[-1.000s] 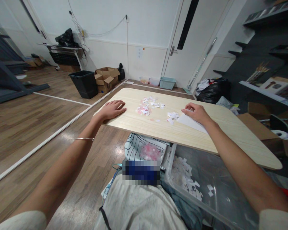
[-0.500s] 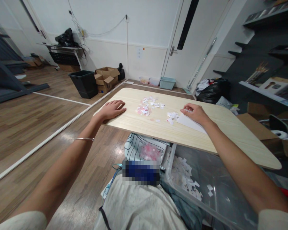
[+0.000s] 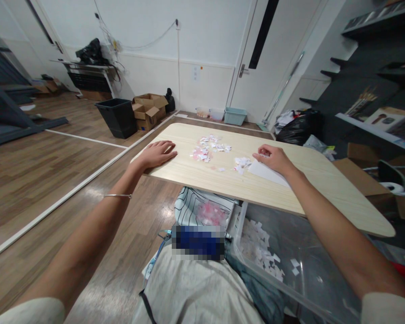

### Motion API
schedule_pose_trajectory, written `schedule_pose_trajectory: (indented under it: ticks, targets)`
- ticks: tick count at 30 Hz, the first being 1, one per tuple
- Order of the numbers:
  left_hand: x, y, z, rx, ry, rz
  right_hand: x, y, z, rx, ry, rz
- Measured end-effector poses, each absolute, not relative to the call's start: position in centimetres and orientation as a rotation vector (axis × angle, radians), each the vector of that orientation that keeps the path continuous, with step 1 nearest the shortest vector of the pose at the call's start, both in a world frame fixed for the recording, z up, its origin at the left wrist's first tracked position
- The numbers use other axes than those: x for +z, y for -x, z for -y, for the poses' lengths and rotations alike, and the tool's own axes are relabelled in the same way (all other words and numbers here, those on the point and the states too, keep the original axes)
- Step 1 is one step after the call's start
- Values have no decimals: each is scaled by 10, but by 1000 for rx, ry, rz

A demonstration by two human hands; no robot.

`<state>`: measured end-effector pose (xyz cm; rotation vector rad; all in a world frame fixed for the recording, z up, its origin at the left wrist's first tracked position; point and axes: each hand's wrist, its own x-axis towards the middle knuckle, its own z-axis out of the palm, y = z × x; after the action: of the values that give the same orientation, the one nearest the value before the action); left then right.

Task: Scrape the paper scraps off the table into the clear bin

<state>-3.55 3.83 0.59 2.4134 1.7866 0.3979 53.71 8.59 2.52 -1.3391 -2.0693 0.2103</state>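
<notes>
My left hand [image 3: 158, 153] lies flat on the left end of the pale wooden table [image 3: 324, 189], fingers stretched out and holding nothing. Over on the right, my right hand [image 3: 272, 158] rests with curled fingers; a small whitish bit shows at them, too small to make out. Under that hand and wrist lies a white paper sheet [image 3: 268, 173]. Just left of its fingertips is a small heap of white paper pieces [image 3: 242, 164]. Between my hands, near the table's middle, a looser spread of white and pinkish pieces [image 3: 202, 154] is scattered, with a single piece [image 3: 221, 169] apart from it.
Below the table's near edge stands a clear plastic bin [image 3: 307, 270] with many white paper pieces inside. A clear bag with pink contents [image 3: 211, 213] lies on striped cloth near my lap. Beyond are a black trash bin [image 3: 117, 119], cardboard boxes [image 3: 146, 112] and a light-blue basket [image 3: 235, 116].
</notes>
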Motion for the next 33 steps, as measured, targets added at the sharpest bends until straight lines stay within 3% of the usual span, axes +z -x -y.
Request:
schedule_pose_trajectory:
  ticks: [33]
  targets:
    - [4, 36, -38, 414, -2418, -1790, 26, -538, -84, 226, 1328, 2058]
